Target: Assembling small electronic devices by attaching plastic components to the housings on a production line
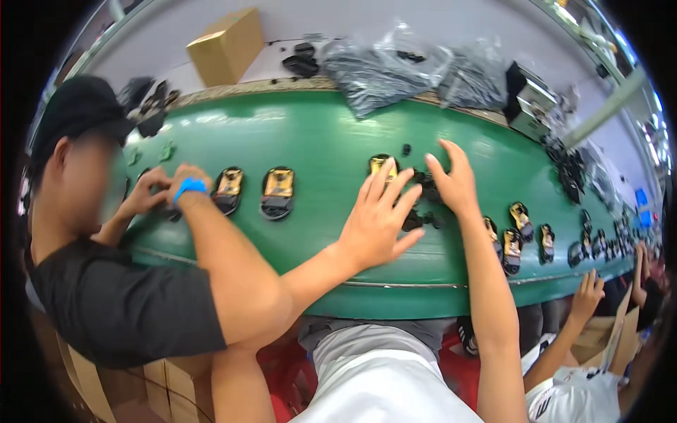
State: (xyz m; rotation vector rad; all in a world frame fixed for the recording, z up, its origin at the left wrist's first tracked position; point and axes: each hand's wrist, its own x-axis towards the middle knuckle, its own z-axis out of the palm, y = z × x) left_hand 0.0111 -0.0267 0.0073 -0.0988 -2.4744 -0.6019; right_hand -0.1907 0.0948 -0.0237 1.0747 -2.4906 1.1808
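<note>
My left hand (pixel 374 222) is open, fingers spread, above the green work surface (pixel 321 148). Its fingertips partly cover an oval black housing with a yellow inside (pixel 379 163). To the right, my right hand (pixel 455 180) is raised with thumb and fingers apart, and nothing shows between them. Several small black parts (pixel 427 187) lie between my two hands, some close to the right thumb; their exact kind is too small to tell. A single small black piece (pixel 406 149) sits just beyond them.
At my left, a co-worker wearing a blue wristband (pixel 190 187) reaches across my left arm. Two similar housings (pixel 277 192) lie near that person; several more (pixel 512 250) are at right. Plastic bags (pixel 384 70) and a cardboard box (pixel 227 46) line the far edge.
</note>
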